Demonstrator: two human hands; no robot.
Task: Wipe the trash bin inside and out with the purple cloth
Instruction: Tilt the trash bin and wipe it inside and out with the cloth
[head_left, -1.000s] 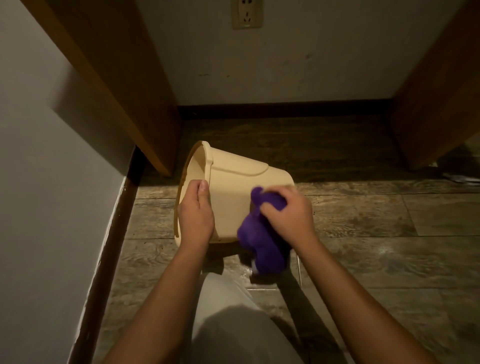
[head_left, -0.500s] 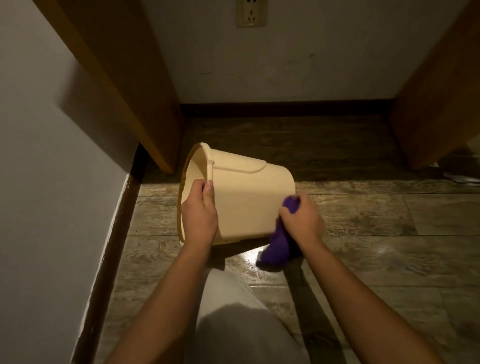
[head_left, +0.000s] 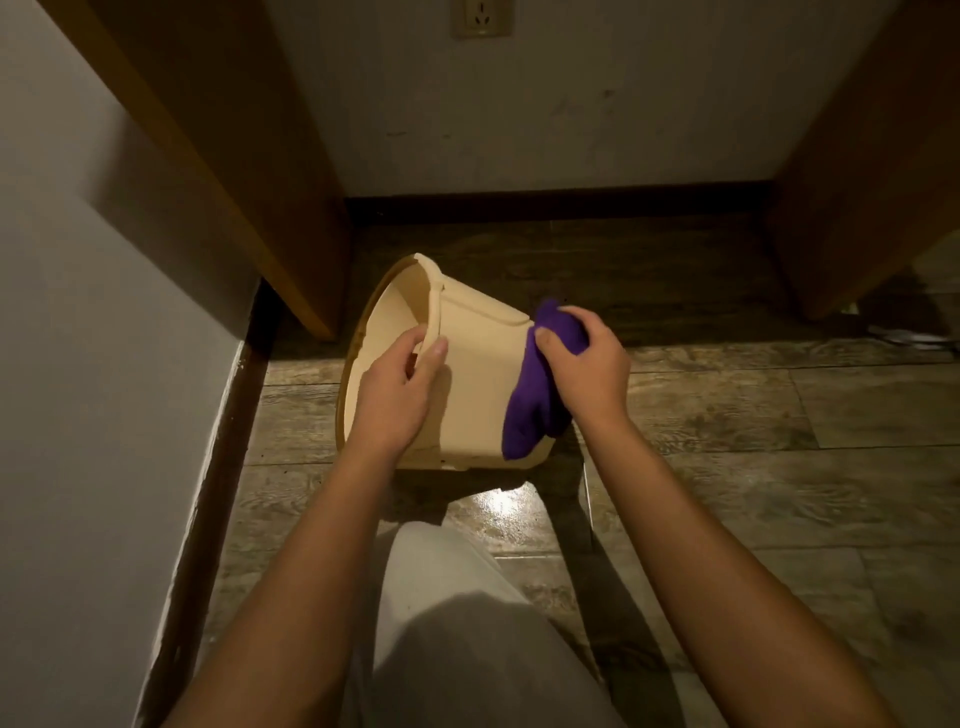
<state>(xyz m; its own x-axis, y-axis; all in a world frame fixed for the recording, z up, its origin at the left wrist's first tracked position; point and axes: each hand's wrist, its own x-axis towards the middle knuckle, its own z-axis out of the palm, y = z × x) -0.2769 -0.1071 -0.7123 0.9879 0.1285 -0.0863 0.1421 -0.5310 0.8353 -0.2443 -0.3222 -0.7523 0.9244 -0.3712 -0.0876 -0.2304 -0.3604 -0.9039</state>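
Note:
A cream plastic trash bin (head_left: 472, 384) is tipped on its side above the wooden floor, its mouth facing left and its base to the right. My left hand (head_left: 400, 389) grips the bin's rim, fingers hooked over the edge. My right hand (head_left: 582, 364) is closed on the purple cloth (head_left: 535, 400), pressing it against the outer wall near the bin's base. The cloth hangs down over the bin's lower right side. The bin's base is hidden behind the cloth and hand.
A grey wall (head_left: 93, 364) with dark skirting runs along the left. Wooden panels stand at the back left (head_left: 249, 171) and back right (head_left: 878, 171), framing an alcove. A wall socket (head_left: 480, 18) sits above. My knee in light trousers (head_left: 467, 623) is below the bin.
My right hand has carried the cloth from under the bin's lower right edge up onto the top of its outer wall. The left hand shifted its grip on the rim.

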